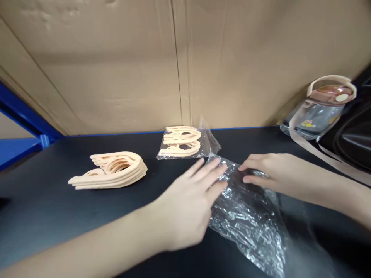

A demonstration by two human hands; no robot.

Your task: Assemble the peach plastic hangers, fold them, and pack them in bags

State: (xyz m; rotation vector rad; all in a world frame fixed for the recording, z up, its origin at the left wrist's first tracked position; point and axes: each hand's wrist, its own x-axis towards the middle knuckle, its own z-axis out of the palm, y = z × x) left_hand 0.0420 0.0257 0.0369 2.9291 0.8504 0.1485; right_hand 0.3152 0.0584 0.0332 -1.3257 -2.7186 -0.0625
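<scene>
My left hand (193, 206) is open, its fingers spread over the upper left part of a clear crinkled plastic bag (246, 227). My right hand (265, 170) lies over the bag's upper right side, with a gap between the thumb and the bent fingers. Whether its fingertips press on the film cannot be made out. Left of my hands, a stack of cream folding clothes hangers (116, 170) rests on the black table. Farther back, a clear bag of hangers (182, 142) lies flat, several cream pieces showing through the film.
A cardboard wall (124, 69) rises behind the black tabletop (46, 200). At the far right, a clear water bottle (319, 112) with a pinkish lid and strap leans beside a shiny black object (350, 131). A blue metal frame (29, 116) borders the left side.
</scene>
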